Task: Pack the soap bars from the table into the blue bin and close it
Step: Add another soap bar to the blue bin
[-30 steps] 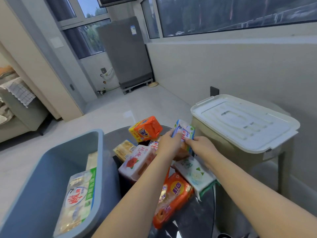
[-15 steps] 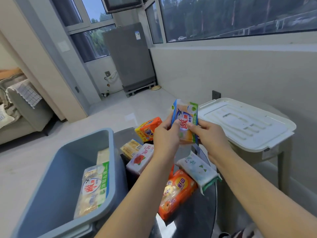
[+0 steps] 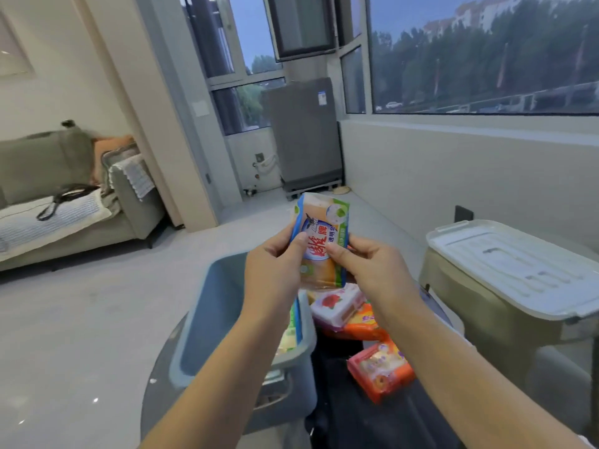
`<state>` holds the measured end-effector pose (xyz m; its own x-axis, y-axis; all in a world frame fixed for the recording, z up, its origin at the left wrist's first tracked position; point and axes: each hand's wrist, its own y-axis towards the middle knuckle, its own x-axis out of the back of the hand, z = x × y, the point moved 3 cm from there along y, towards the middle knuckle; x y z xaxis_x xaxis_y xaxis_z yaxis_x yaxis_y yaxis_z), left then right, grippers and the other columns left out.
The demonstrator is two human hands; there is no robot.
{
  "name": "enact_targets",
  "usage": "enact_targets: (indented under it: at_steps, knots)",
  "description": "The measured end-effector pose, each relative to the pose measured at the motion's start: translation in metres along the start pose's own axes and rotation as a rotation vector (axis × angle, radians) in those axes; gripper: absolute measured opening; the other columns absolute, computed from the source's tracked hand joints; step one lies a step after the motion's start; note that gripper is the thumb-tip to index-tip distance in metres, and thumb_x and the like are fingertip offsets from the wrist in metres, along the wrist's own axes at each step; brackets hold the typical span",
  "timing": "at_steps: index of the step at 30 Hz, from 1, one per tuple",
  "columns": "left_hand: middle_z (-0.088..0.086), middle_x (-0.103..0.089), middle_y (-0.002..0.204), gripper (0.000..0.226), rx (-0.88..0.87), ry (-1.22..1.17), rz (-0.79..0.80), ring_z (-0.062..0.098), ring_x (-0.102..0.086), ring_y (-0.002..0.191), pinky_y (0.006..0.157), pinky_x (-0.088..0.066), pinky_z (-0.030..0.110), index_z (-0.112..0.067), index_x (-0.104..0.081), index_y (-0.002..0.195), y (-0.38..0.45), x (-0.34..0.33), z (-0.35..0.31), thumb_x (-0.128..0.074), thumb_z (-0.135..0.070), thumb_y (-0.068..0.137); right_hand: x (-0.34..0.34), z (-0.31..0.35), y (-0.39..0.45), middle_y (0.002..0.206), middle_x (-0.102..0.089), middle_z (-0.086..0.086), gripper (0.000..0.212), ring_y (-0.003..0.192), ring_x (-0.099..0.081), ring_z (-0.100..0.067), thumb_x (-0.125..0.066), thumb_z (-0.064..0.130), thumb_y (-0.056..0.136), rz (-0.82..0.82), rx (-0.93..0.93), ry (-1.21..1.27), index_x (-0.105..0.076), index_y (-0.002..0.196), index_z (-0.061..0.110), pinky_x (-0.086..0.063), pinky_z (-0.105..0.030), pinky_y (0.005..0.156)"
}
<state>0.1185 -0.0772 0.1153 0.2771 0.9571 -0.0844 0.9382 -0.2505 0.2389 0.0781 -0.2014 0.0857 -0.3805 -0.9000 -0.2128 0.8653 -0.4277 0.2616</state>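
I hold a soap pack [image 3: 319,244] with a blue and green wrapper upright in the air, above the right rim of the blue bin [image 3: 210,312]. My left hand [image 3: 272,273] grips its left edge and my right hand [image 3: 369,270] pinches its right edge. Below the hands, on the dark round table [image 3: 363,416], lie a white soap bar with a red flower [image 3: 337,306], an orange soap bar [image 3: 363,325] and an orange-red soap pack [image 3: 381,372]. Inside the bin, part of another soap pack [image 3: 288,338] shows beside my left forearm.
A beige bin with a white lid [image 3: 515,267] stands at the right of the table. A grey appliance [image 3: 304,137] stands by the far window. A sofa [image 3: 68,196] is at the left. Open floor lies left of the table.
Both hands lifted the blue and green soap pack off the table pile and carried it up and leftward, over the blue bin's rim. My view turned left.
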Motion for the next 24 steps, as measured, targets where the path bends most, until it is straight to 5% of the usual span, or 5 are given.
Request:
enact_targets:
  at_steps: [5, 9, 14, 20, 24]
  knots:
    - [-0.003, -0.078, 0.083, 0.018, -0.011, 0.04, -0.105, 0.013, -0.074, 0.074, 0.057, -0.056, 0.02, -0.024, -0.075, 0.094, 0.008, 0.06, -0.012, -0.063, -0.013, 0.088, -0.059, -0.001, 0.012, 0.086, -0.076, 0.001, 0.012, 0.081, -0.072, -0.014, -0.069, 0.018, 0.08, 0.13, -0.039, -0.035, -0.073, 0.09, 0.024, -0.058, -0.027, 0.072]
    - [0.004, -0.077, 0.088, 0.016, 0.024, 0.135, -0.172, 0.018, -0.073, 0.081, 0.074, -0.058, 0.031, -0.016, -0.076, 0.096, 0.025, 0.106, -0.008, -0.064, -0.013, 0.086, -0.1, -0.012, 0.026, 0.087, -0.075, -0.002, 0.018, 0.079, -0.072, -0.016, -0.069, 0.016, 0.08, 0.188, -0.149, -0.078, -0.071, 0.098, 0.014, -0.059, -0.026, 0.069]
    - [0.01, -0.076, 0.085, 0.015, 0.11, 0.305, -0.174, 0.024, -0.073, 0.082, 0.084, -0.057, 0.044, -0.007, -0.076, 0.094, 0.05, 0.146, 0.014, -0.068, -0.015, 0.084, -0.132, -0.039, 0.048, 0.093, -0.072, -0.016, 0.027, 0.085, -0.07, -0.027, -0.072, 0.012, 0.078, 0.23, -0.358, -0.236, -0.068, 0.103, 0.004, -0.058, -0.038, 0.077]
    - [0.012, -0.075, 0.085, 0.019, 0.231, 0.718, -0.084, 0.014, -0.061, 0.061, 0.062, -0.051, 0.027, -0.004, -0.076, 0.087, 0.076, 0.156, 0.039, -0.073, -0.021, 0.079, -0.14, -0.069, 0.079, 0.082, -0.069, -0.02, 0.027, 0.064, -0.068, -0.026, -0.072, 0.004, 0.075, 0.25, -0.52, -0.497, -0.063, 0.098, -0.009, -0.06, -0.037, 0.061]
    - [0.016, -0.071, 0.104, 0.029, 0.362, 0.952, 0.008, 0.023, -0.065, 0.084, 0.066, -0.051, 0.031, 0.0, -0.069, 0.101, 0.093, 0.145, 0.048, -0.07, -0.022, 0.082, -0.141, -0.083, 0.098, 0.072, -0.068, -0.015, 0.018, 0.064, -0.071, -0.026, -0.071, 0.006, 0.077, 0.306, -0.579, -0.703, -0.06, 0.086, -0.005, -0.06, -0.035, 0.062]
